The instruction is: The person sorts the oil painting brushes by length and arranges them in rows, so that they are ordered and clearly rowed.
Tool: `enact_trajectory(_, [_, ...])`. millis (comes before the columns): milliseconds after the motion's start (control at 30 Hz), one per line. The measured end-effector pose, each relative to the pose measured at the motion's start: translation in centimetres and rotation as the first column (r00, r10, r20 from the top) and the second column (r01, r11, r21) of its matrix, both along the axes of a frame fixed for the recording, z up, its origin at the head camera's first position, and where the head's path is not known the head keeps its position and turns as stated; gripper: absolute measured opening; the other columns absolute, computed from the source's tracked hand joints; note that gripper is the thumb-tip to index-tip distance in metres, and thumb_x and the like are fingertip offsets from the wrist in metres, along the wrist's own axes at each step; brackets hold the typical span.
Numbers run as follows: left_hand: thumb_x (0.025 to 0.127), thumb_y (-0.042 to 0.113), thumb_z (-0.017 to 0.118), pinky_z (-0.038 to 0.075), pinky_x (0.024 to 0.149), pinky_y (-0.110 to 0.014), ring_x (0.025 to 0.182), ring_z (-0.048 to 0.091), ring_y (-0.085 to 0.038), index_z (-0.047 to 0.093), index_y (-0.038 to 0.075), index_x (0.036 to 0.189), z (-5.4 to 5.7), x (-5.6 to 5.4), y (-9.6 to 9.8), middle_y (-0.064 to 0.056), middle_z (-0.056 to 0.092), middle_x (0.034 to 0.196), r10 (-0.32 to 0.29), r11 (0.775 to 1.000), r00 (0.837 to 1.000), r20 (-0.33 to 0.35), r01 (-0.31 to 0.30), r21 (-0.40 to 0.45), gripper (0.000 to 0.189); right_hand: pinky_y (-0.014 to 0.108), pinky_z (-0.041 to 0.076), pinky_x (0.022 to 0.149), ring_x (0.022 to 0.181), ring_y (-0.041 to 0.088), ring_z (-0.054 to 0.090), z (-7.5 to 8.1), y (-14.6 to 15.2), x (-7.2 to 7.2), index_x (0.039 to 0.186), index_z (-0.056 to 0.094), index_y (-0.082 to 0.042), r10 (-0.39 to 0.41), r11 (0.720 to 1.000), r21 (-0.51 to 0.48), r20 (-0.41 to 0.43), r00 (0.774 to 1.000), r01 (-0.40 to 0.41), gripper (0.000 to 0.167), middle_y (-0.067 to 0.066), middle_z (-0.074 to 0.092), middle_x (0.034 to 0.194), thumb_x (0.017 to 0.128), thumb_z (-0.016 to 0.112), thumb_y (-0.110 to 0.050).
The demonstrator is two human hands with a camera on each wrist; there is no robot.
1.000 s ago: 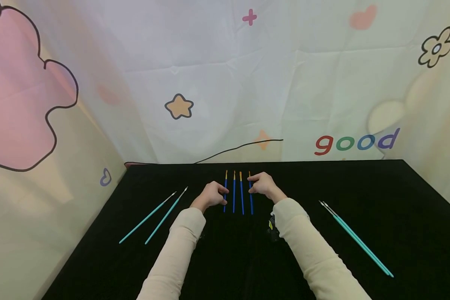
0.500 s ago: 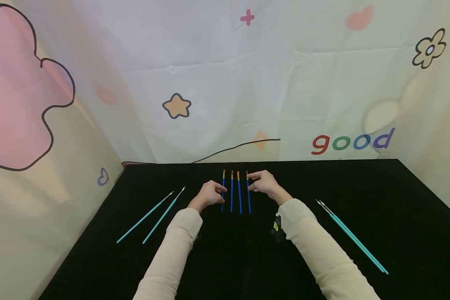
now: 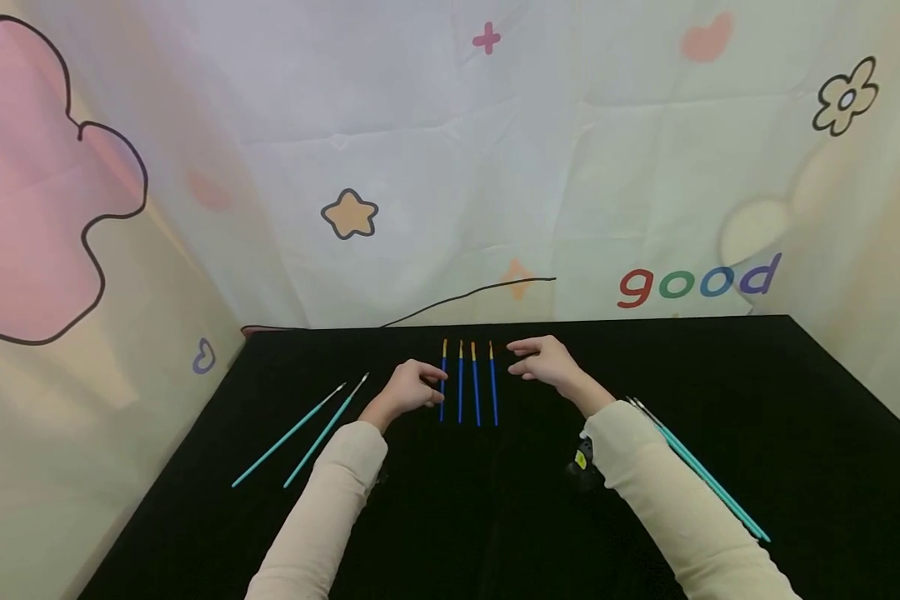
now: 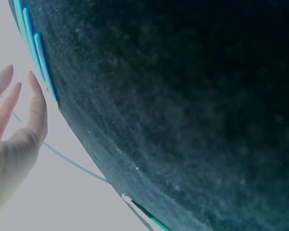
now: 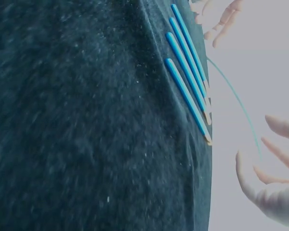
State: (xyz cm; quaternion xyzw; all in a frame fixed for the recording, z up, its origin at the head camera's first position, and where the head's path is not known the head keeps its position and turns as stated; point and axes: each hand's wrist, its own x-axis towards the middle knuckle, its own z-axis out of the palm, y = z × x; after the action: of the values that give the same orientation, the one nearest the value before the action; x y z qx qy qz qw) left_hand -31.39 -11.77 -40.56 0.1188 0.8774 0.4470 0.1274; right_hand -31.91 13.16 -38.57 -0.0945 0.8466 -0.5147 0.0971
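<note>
Several blue paintbrushes with yellowish tips stand in a row, side by side, on the black cloth, tips pointing away. My left hand [image 3: 405, 390] is at the leftmost blue paintbrush [image 3: 443, 364], its fingers overlapping the handle in the head view. In the left wrist view, the thumb and fingers [image 4: 37, 113] are spread apart with nothing between them. My right hand [image 3: 551, 365] hovers just right of the rightmost blue paintbrush [image 3: 493, 392], a gap between them. Its relaxed fingers are parted and hold nothing in the right wrist view.
Two teal paintbrushes [image 3: 288, 435] lie slanted on the left of the black cloth [image 3: 450, 517]. Another pair of teal paintbrushes [image 3: 708, 479] lies close together on the right, partly behind the right sleeve [image 3: 667, 492]. A printed curtain [image 3: 435, 167] rises behind the table's far edge.
My right hand has let go of the rightmost blue paintbrush and drawn away to the right. My left hand has shifted slightly left, its fingers still by the leftmost one.
</note>
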Motion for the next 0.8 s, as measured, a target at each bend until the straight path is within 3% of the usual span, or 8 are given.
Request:
enact_trajectory(233, [0.082, -0.001, 0.062, 0.051, 0.071, -0.033, 0.078, 0.059, -0.018, 0.056, -0.005, 0.118, 0.8, 0.6, -0.2, -0.021, 0.052, 0.114, -0.045, 0.997, 0.998, -0.034, 0.047, 0.064, 0.036, 0.035, 0.049, 0.082, 0.102, 0.030, 0.057, 0.9, 1.4, 1.1, 0.128, 0.047, 0.005, 0.021, 1.000, -0.023, -0.001, 1.000, -0.021, 0.043, 0.028, 0.043, 0.129, 0.087, 0.058, -0.005])
enact_trajectory(800, [0.084, 0.004, 0.062, 0.052, 0.070, -0.033, 0.086, 0.059, -0.020, 0.051, 0.001, 0.126, 2.3, 2.1, -1.9, -0.024, 0.047, 0.119, -0.139, 0.985, 0.988, -0.062, 0.145, 0.098, 0.043, 0.042, 0.047, 0.084, 0.096, 0.025, 0.059, 2.4, 4.2, 3.3, 0.129, 0.046, 0.005, 0.063, 0.997, -0.038, -0.016, 0.998, -0.063, 0.047, 0.027, 0.045, 0.127, 0.086, 0.060, -0.008])
